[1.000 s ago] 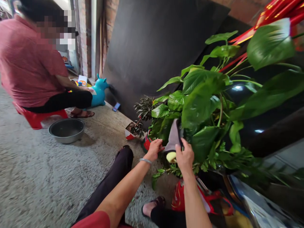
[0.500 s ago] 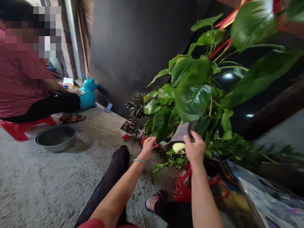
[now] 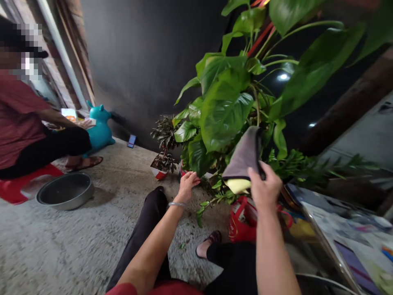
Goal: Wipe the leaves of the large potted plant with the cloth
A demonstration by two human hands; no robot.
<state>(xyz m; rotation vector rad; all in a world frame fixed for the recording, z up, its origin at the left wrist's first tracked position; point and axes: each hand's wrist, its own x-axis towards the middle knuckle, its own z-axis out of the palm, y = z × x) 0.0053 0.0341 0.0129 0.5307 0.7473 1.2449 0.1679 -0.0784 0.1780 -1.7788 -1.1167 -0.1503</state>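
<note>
From my end I see the right hand (image 3: 267, 186) grasping a grey cloth (image 3: 241, 157) with a dark edge and a yellow underside; it hangs at a slant in front of the big plant's lower leaves. The left hand (image 3: 188, 185), with a bracelet (image 3: 177, 204) on its wrist, has its fingers drawn together just beside those leaves, and I cannot tell whether they pinch anything. The big plant (image 3: 225, 110) is what crowds my view most: its broad leaves spread above both hands and cover part of the dark panel (image 3: 147, 61) behind. Left of it sits a small dark-leaved plant (image 3: 166, 133) in a red and white pot (image 3: 159, 173). Below the cloth is a red bag (image 3: 241, 227), partly hidden by the right forearm. On the right, a cluttered counter (image 3: 326, 238) closes off that side, with a flat purple-screened thing (image 3: 357, 264) on it. Well apart on the left, another person (image 3: 18, 119) sits on a red stool (image 3: 15, 196), one hand at a blue toy animal (image 3: 102, 129), and a grey basin (image 3: 69, 203) rests on the rough floor (image 3: 76, 250) just beside the stool.
</note>
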